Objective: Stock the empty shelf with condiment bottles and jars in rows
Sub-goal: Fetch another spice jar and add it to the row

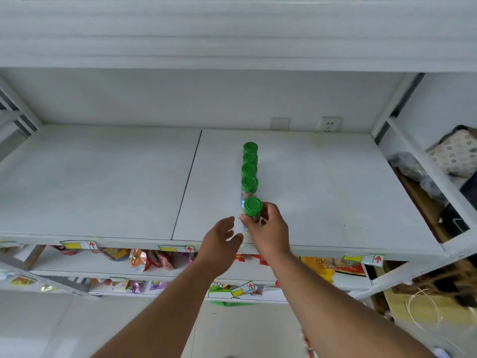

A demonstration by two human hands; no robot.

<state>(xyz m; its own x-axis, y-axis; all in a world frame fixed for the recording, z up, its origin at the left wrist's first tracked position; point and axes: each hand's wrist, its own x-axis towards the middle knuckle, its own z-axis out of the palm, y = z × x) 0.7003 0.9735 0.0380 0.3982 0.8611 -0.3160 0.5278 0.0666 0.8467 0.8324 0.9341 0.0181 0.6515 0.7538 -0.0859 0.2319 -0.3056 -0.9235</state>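
The left hand (221, 242) hovered with relaxed, spread fingers, holding nothing. Just right of it, the right hand (265, 228) gripped a green-capped jar (253, 208) above the shelf (103, 182). Beyond those fingertips, four matching jars (249, 166) stood in a row.

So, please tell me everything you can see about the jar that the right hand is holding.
The jar is small, with a round green screw lid and a clear body; a bit of blue label shows. It is upright at the front of a row of four similar jars on the white shelf. The right hand grips its body.
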